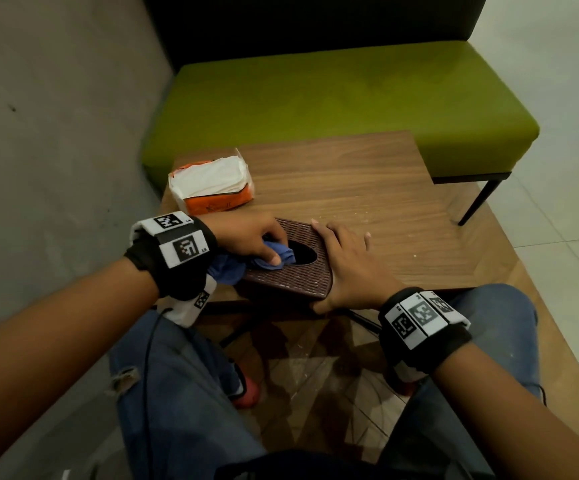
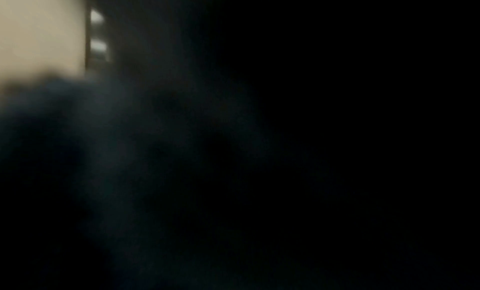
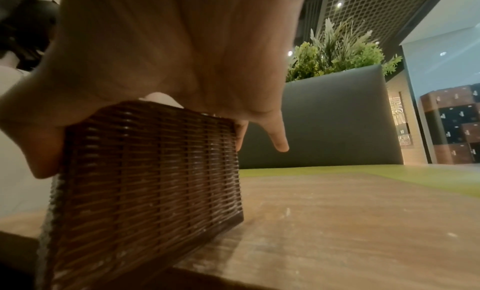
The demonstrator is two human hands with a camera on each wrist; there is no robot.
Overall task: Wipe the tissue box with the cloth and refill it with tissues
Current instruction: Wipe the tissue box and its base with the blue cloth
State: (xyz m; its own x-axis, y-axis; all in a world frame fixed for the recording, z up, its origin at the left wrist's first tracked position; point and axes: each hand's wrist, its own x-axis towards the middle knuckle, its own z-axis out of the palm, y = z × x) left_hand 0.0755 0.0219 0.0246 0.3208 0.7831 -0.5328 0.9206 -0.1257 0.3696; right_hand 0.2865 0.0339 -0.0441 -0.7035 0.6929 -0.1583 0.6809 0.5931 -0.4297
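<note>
A dark brown woven tissue box [image 1: 302,271] [image 3: 145,171] with an oval slot on top stands at the near edge of the wooden table [image 1: 367,188]. My left hand [image 1: 250,237] grips a bunched blue cloth [image 1: 246,263] and presses it onto the box top beside the slot. My right hand [image 1: 347,261] [image 3: 182,58] lies over the box's right side, thumb down the near face and fingers spread along the far edge, holding it steady. An open orange pack of white tissues [image 1: 212,183] lies at the table's far left. The left wrist view is dark and blurred.
A green padded bench [image 1: 333,98] with a dark backrest stands behind the table, its black leg [image 1: 478,199] at the right. A grey wall [image 1: 56,116] runs along the left. My knees in jeans sit under the table's near edge. White specks dot the tabletop.
</note>
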